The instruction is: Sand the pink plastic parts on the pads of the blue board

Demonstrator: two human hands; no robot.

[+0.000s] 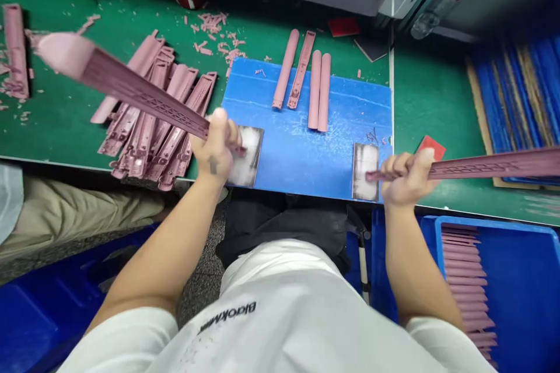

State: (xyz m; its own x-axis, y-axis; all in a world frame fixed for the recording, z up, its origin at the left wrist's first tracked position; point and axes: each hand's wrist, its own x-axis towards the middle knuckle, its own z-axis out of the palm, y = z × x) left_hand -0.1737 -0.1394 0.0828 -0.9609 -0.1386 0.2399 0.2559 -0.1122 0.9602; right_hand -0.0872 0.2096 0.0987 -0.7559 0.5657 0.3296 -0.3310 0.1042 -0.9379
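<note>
My left hand (215,148) is closed around a long pink plastic shell (140,93) with a ribbed inside and a rounded far end; it slants up to the left. Its near end is over a worn grey-white abrasive-looking sheet (252,166); contact is unclear. My right hand (406,179) grips a second pink plastic shell (494,164), which points right and runs out of view. The short end of that one is over another worn sheet (366,187). Both sheets lie on a blue board (301,163). Further back on the board rest several pink shells (286,70).
A pile of pink shells (153,122) lies left of the board, with pink scraps (212,23) behind. At right are a red square (431,145) and stacked blue sheets (520,99). A blue bin (516,224) below holds pink parts. Another person's trouser leg (87,210) is at left.
</note>
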